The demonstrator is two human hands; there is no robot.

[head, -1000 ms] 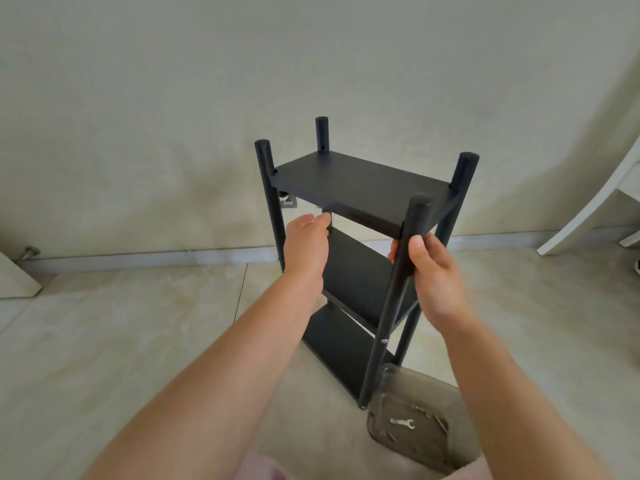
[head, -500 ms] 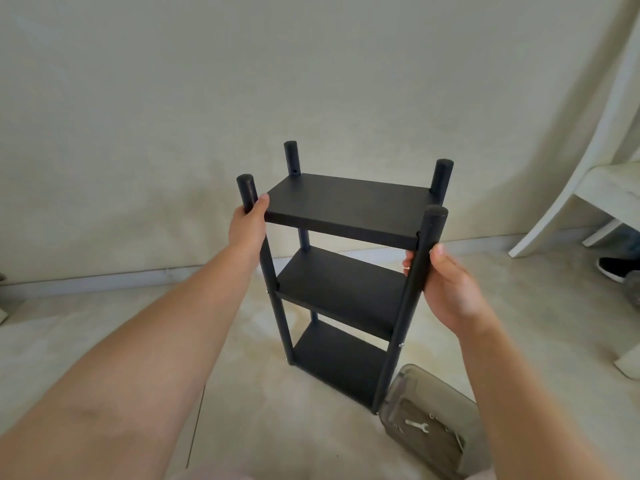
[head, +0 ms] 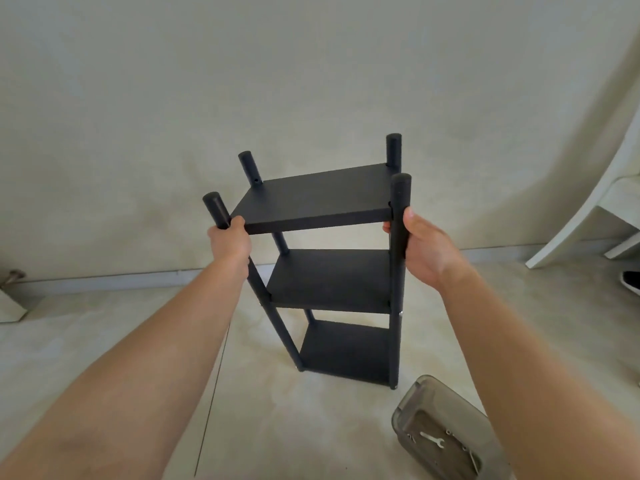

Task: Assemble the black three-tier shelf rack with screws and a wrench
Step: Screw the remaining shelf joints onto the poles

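The black three-tier shelf rack (head: pixel 322 199) stands upright on the floor in front of the wall, all three boards fixed between four round posts. My left hand (head: pixel 229 239) grips the near left post just under the top board. My right hand (head: pixel 424 249) grips the near right post at the same height, thumb up along the post. A small silver wrench (head: pixel 432 439) lies with several screws inside a grey translucent box (head: pixel 415 403) on the floor at the lower right.
A pale tiled floor (head: pixel 311 420) runs to a skirting board and a beige wall. A white chair (head: pixel 588 216) stands at the right edge with a dark shoe (head: pixel 631 280) beside it. A small object leans at the far left by the wall.
The rack has been turned so its long front edge faces me and now sits further right. My left hand shifted to grip the near left post; my right hand kept its post.
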